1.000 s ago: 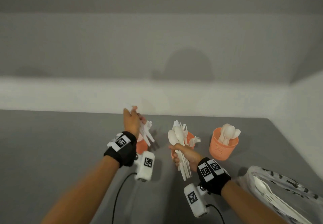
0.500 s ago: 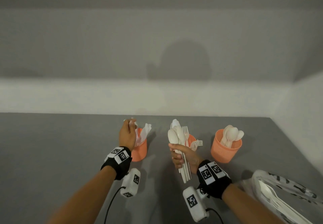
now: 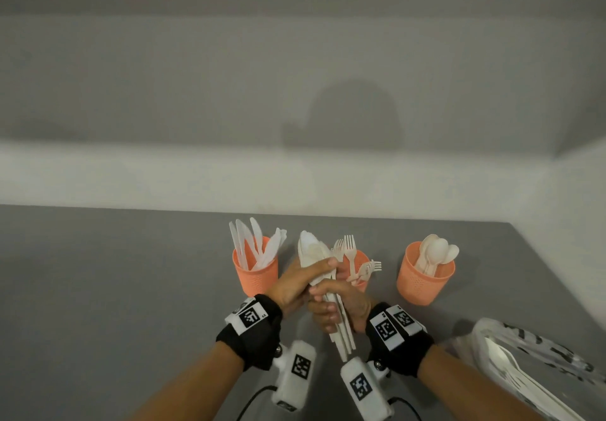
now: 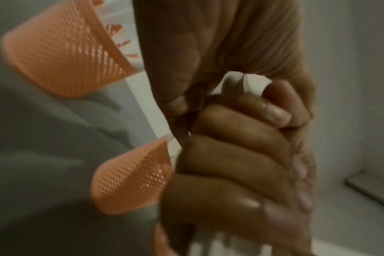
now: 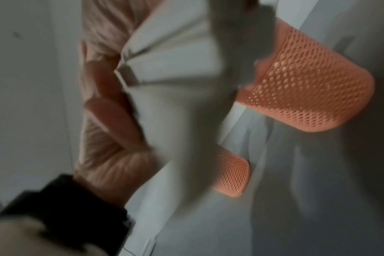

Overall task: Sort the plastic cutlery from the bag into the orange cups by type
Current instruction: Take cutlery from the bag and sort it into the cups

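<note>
Three orange mesh cups stand in a row in the head view: the left cup [image 3: 256, 276] holds knives, the middle cup [image 3: 360, 261] forks, the right cup [image 3: 424, 281] spoons. My right hand [image 3: 328, 307] grips a mixed bundle of white cutlery [image 3: 311, 250] upright in front of the middle cup. My left hand [image 3: 323, 268] has closed on the top of that bundle, its thumb lying across the pieces. The left wrist view shows white cutlery [image 4: 241, 81] pinched between both hands. In the blurred right wrist view the bundle [image 5: 186, 86] fills the centre.
The printed plastic bag [image 3: 531, 365], with more white cutlery inside, lies on the grey table [image 3: 114, 289] at the bottom right. A pale wall runs behind the cups, and another closes in on the right.
My left hand has left the knife cup, where the knives now stand, and moved right onto the bundle. My right hand has stayed put with the bundle.
</note>
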Demonstrator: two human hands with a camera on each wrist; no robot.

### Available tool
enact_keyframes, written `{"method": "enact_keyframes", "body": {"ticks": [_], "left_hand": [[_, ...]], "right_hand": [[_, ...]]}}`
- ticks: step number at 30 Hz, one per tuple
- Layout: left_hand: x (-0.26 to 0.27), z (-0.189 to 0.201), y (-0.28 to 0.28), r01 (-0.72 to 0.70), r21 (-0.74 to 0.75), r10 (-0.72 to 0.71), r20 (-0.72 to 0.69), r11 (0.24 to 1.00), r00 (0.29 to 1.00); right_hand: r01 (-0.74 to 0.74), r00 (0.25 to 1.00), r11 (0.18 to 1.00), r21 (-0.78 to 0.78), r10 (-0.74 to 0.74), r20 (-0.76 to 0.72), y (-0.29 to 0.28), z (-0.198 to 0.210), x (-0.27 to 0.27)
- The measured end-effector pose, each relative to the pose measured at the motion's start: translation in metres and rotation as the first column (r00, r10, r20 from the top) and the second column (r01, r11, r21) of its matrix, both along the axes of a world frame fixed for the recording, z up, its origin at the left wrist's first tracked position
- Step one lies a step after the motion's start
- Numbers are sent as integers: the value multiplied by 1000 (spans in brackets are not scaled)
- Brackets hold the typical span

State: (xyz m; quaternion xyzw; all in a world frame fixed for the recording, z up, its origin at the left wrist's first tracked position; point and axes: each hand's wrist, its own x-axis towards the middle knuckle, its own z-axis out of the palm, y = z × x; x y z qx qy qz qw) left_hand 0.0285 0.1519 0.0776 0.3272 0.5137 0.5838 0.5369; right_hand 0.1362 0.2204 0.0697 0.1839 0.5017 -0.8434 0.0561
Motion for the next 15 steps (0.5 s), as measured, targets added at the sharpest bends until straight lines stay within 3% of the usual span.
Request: {"method": "enact_keyframes", "body": {"ticks": [3,5,9,11,15], "left_hand": [[9,7,7,-78,-15,75,-109,997,991],[11,12,13,-189,11,188,-190,982,964],[16,13,23,-429,39,429,-156,902,889],[20,13,27,-440,37,438,-194,897,878],[17,15,26,-270,30,270,-212,962,939]], "right_hand": [[60,998,998,16,-61,20,-1,3,2],[178,983,975,131,-182,24,0,5,3],[352,930,840,412,-365,-50,3,2,-1],[397,910,813,425,-408,-70,1,0,-2],[370,920,829,419,-390,-41,-2,1,3]]}}
